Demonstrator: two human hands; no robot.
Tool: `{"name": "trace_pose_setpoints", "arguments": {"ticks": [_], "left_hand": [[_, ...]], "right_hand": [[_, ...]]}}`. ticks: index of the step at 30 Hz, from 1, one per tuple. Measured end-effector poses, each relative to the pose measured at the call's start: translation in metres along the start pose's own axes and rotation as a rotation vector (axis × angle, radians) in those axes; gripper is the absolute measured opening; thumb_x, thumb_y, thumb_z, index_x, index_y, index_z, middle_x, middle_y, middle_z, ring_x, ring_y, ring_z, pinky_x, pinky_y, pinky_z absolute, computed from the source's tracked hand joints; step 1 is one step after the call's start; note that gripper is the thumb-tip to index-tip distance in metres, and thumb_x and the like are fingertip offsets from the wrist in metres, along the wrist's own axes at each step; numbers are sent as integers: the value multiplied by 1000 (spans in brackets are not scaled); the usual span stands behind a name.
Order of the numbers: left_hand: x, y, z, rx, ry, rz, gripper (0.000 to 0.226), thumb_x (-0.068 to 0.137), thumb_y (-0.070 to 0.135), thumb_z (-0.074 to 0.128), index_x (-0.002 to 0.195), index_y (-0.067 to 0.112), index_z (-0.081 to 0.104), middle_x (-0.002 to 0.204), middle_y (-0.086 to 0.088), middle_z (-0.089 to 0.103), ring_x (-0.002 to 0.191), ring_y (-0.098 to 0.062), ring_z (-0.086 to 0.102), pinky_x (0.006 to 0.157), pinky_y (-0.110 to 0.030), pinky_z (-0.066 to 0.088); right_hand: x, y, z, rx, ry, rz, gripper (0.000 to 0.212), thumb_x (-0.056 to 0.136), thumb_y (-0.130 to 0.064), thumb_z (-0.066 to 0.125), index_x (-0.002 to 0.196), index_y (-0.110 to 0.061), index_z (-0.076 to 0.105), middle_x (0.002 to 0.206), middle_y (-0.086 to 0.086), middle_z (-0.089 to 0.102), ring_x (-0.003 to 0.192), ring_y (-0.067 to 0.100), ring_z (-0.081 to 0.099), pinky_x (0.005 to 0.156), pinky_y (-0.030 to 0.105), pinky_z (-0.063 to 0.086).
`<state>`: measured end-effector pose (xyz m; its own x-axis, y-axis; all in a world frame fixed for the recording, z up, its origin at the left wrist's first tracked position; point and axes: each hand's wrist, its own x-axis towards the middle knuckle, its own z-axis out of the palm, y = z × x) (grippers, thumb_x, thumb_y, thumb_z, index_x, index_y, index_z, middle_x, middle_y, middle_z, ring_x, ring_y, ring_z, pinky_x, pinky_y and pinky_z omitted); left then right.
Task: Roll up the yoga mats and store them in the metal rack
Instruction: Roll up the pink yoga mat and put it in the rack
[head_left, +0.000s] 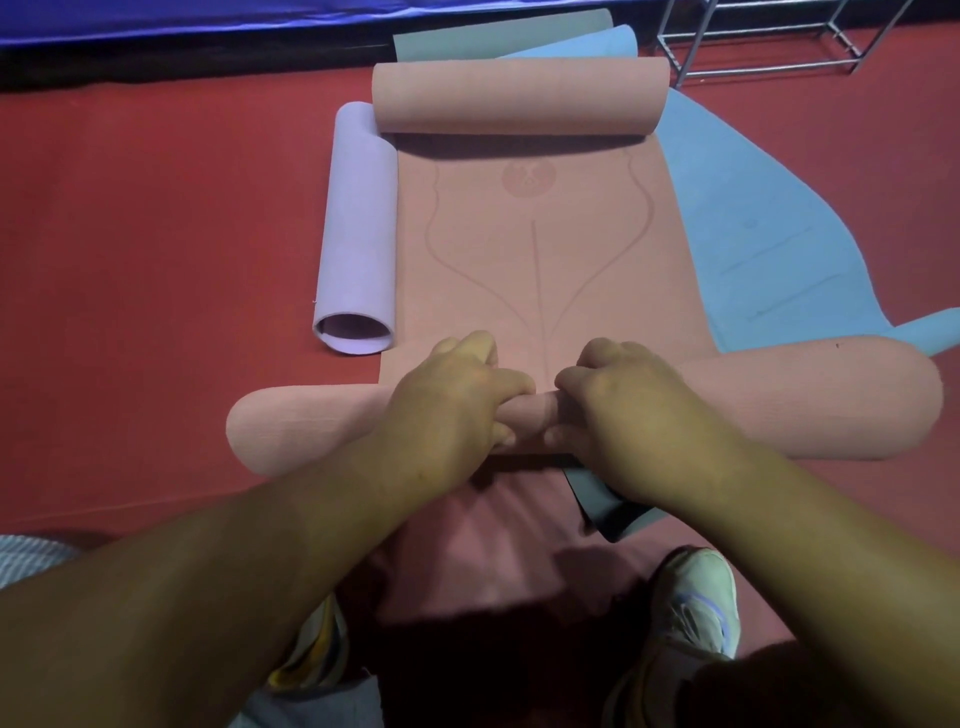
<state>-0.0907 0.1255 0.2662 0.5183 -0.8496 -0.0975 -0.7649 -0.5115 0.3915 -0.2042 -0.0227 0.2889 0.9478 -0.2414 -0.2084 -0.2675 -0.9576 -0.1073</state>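
Four yoga mats on the floor: one pink mat (540, 260), one lilac mat (358, 228) rolled up, one blue mat (753, 234), one grey-green mat (498, 36). Two hands: left hand (457, 405), right hand (623, 410). Two shoes (696, 597). One metal rack (769, 47).

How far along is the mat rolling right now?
Early. The lavender mat lies rolled on the floor. Left hand and right hand grip the pink mat, rolled only at its near end. The blue mat lies flat; the metal rack shows no mats.
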Motion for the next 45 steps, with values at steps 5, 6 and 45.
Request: {"name": "trace_pose_setpoints", "arguments": {"ticks": [5, 6, 45], "left_hand": [[2, -1, -3, 45, 185, -26, 48, 67, 40, 87, 111, 28, 72, 95, 3, 61, 96, -25, 55, 82, -41, 48], [3, -1, -4, 72, 241, -42, 46, 63, 42, 89, 104, 27, 73, 92, 3, 64, 93, -26, 57, 80, -39, 48], [-2, 12, -10, 167, 244, 21, 38, 94, 48, 54, 93, 21, 26, 94, -1, 42, 90, -27, 51, 71, -36, 32]], "right_hand": [[5, 8, -7, 98, 65, -11, 23, 93, -37, 65, 85, -21, 51, 78, -3, 41, 86, 24, 45, 68, 35, 34], [5, 7, -8, 131, 88, -5, 24, 92, -38, 66, 86, -20, 51, 78, -3, 41, 86, 24, 44, 68, 35, 32], [-6, -9, -10, -12, 316, -24, 25, 90, -23, 52, 78, -19, 31, 73, 1, 35, 69, 26, 31, 60, 35, 25]]}}
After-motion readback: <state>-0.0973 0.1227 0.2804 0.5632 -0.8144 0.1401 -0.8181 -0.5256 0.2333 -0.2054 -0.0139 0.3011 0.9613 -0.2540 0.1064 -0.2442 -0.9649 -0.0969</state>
